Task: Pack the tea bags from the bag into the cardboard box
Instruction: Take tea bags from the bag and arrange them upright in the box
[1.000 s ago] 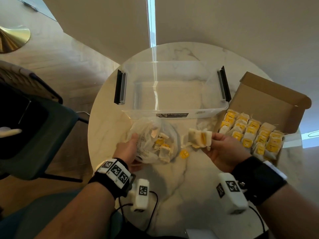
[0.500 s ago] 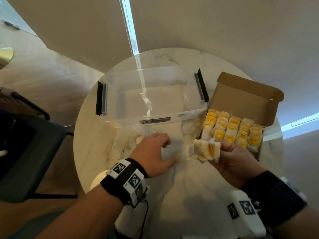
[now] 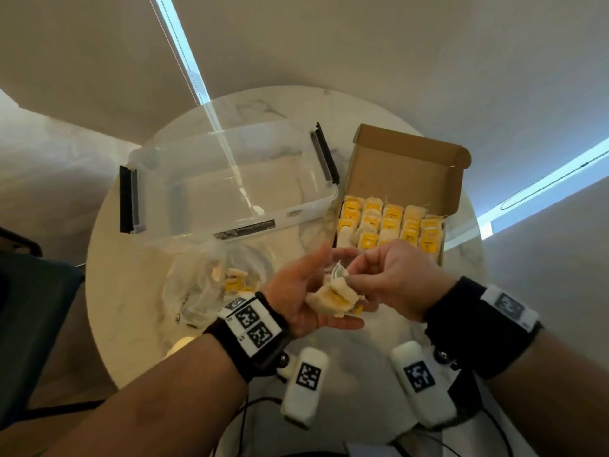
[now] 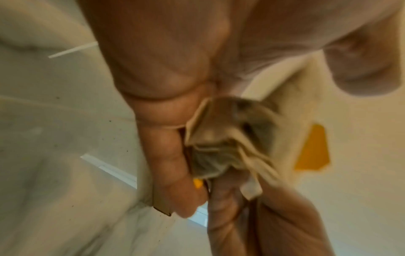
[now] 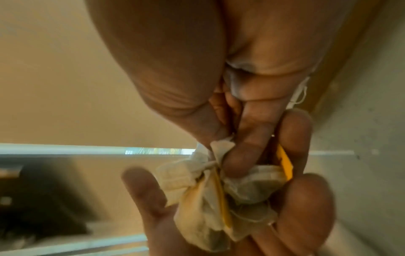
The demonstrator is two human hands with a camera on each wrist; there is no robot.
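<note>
A bunch of pale tea bags (image 3: 333, 300) with yellow tags lies in my upturned left hand (image 3: 306, 285), its fingers fairly straight. The right wrist view shows the same bunch (image 5: 210, 199) on that palm. My right hand (image 3: 356, 268) pinches one tea bag (image 3: 338, 271) at the top of the bunch between thumb and forefinger. Both hands hover just in front of the open cardboard box (image 3: 405, 173), where rows of tea bags (image 3: 389, 225) stand. To the left on the table lies the clear plastic bag (image 3: 204, 278), holding more tea bags (image 3: 235, 282).
An empty clear plastic tub (image 3: 230, 179) with black handles stands behind the bag, left of the box. Everything rests on a round marble table (image 3: 131, 291). A dark chair (image 3: 29, 308) is at the left; cables run at the near edge.
My left hand left the plastic bag, moved right and turned palm up. The bunch that my right hand held now lies on the left palm, and the right hand pinches one bag.
</note>
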